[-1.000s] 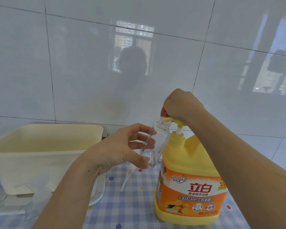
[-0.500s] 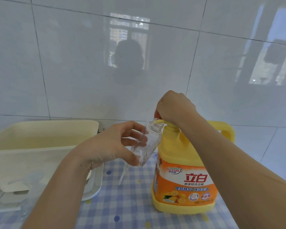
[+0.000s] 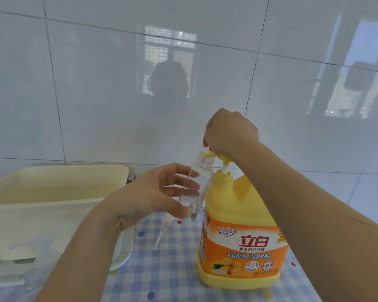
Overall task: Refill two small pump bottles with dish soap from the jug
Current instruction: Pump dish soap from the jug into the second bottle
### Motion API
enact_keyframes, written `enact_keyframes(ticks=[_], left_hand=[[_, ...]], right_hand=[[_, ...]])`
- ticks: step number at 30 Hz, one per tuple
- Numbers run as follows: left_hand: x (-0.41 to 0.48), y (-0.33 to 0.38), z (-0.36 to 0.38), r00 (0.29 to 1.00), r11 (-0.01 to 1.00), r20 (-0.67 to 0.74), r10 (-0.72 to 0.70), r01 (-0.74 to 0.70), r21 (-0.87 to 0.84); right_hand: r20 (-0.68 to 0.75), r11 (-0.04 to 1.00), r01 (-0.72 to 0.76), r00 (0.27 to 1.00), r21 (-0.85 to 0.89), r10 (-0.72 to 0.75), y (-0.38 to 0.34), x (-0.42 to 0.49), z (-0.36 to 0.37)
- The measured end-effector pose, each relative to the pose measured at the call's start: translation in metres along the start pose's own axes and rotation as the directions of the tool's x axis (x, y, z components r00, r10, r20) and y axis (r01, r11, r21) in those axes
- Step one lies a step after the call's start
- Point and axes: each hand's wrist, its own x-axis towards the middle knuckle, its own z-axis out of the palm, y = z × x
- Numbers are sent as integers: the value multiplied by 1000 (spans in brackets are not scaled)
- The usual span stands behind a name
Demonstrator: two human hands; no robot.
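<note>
A yellow dish soap jug [image 3: 242, 243] with an orange label stands on the checked tablecloth. My right hand [image 3: 229, 129] rests curled on top of its pump head [image 3: 218, 156], which is raised on its white stem. My left hand [image 3: 153, 197] grips a small clear bottle [image 3: 200, 182], tilted, with its open threaded neck right under the pump spout. A white pump top with its tube [image 3: 164, 229] lies on the cloth below the bottle. Little or no soap shows inside the bottle.
A cream plastic tub [image 3: 52, 192] sits on a white tray [image 3: 122, 256] at the left. Clear plastic items [image 3: 31, 253] lie blurred at the lower left. A white tiled wall [image 3: 96, 94] stands close behind. The blue checked cloth [image 3: 162, 275] covers the table.
The pump head has come back up from its pressed-down position half a second ago, and my right hand rose with it. The bottle stays held under the spout.
</note>
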Motion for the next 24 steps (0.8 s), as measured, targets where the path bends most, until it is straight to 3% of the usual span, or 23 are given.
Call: enact_keyframes(ticks=[14, 24], left_hand=[[1, -2, -5, 1000, 1000, -10, 12, -12, 1], [3, -10, -10, 1000, 992, 13, 2, -4, 128]], right_hand=[[44, 999, -35, 998, 34, 33, 4, 1, 6], [50, 998, -36, 998, 45, 34, 9, -8, 22]])
